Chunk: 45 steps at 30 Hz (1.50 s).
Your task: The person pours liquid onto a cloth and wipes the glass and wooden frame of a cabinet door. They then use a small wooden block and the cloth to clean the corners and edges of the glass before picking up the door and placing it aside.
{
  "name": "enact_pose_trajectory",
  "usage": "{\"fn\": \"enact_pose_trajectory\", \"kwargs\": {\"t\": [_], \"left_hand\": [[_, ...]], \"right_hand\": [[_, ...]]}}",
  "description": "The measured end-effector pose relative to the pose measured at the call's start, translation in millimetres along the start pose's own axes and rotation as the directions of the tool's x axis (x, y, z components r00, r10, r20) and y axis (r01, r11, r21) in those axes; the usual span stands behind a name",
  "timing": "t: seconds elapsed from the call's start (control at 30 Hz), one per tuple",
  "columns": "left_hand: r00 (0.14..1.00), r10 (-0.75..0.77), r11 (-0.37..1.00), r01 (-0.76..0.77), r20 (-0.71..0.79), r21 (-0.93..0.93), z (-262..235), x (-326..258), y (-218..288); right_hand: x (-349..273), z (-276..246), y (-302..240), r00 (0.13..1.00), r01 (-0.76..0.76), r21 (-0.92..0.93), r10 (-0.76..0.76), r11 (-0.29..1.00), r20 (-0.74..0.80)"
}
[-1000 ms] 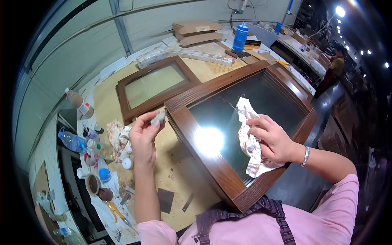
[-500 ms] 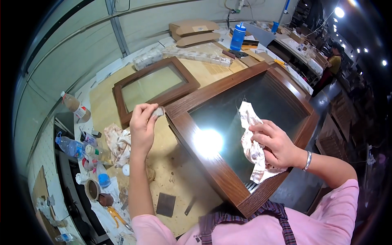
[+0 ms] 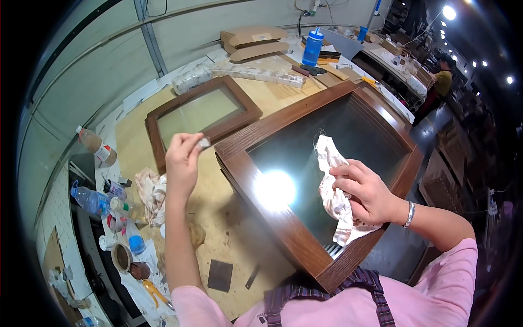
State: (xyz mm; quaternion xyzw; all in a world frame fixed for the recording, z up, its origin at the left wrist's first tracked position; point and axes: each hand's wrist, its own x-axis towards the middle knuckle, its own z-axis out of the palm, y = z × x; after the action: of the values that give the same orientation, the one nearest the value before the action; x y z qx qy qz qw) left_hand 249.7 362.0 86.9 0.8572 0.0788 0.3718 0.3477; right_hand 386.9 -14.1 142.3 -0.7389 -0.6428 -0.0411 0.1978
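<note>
A brown wooden frame with a glass pane (image 3: 327, 117) lies tilted across the table's near edge, close to my body. My right hand (image 3: 364, 192) grips a crumpled white rag (image 3: 333, 204) with reddish-brown stains, over the glass. Loose threads stick out from the rag's far end. Pinched between the thumb and fingers of my left hand (image 3: 182, 158) is a small greyish piece (image 3: 204, 143), too small to name. That hand hovers off the frame's left corner, apart from it. A second glazed brown frame (image 3: 231, 123) lies flat behind.
Left on the table stand plastic bottles (image 3: 90, 197), a brown-stained cup (image 3: 121, 256), orange-handled pliers (image 3: 155, 294) and another stained rag (image 3: 151, 193). Near me lie a dark square plate (image 3: 220, 275) and a thin metal strip (image 3: 252, 276). A blue bottle (image 3: 312, 48) and cardboard (image 3: 256, 43) sit at the back; a person (image 3: 440, 84) stands far right.
My left hand has drawn slightly away from the frame's corner, up and to the left, with the small piece. My right hand and the rag stay nearly in place over the glass.
</note>
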Motion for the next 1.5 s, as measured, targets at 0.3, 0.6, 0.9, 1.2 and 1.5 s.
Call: {"fn": "enact_pose_trajectory", "kwargs": {"t": [0.3, 0.6, 0.9, 1.2, 1.5], "left_hand": [[0.994, -0.045, 0.999, 0.047, 0.096, -0.019, -6.7, -26.8, 31.7], [0.985, -0.080, 0.994, 0.091, 0.154, -0.062, -8.3, -25.5, 56.6], [0.964, -0.009, 0.999, 0.022, 0.266, -0.049, 0.8, -69.4, 92.3], [0.982, -0.183, 0.983, 0.183, 0.046, -0.004, 9.3, -68.9, 103.0], [0.991, -0.125, 0.990, 0.123, -0.036, -0.065, 29.1, -114.1, 145.6]], "right_hand": [[-3.3, 0.2, 2.6, 1.000, 0.004, -0.005, -0.004, 1.000, 0.005], [-1.6, -2.5, 0.6, 1.000, 0.001, 0.008, -0.001, 1.000, 0.011], [-6.0, -8.6, -0.1, 1.000, -0.012, 0.019, 0.012, 1.000, -0.001], [-2.2, 2.3, 0.6, 0.999, 0.029, 0.022, -0.029, 0.999, -0.019], [-7.6, 5.7, 7.4, 0.995, 0.069, 0.031, -0.067, 0.997, -0.074]]}}
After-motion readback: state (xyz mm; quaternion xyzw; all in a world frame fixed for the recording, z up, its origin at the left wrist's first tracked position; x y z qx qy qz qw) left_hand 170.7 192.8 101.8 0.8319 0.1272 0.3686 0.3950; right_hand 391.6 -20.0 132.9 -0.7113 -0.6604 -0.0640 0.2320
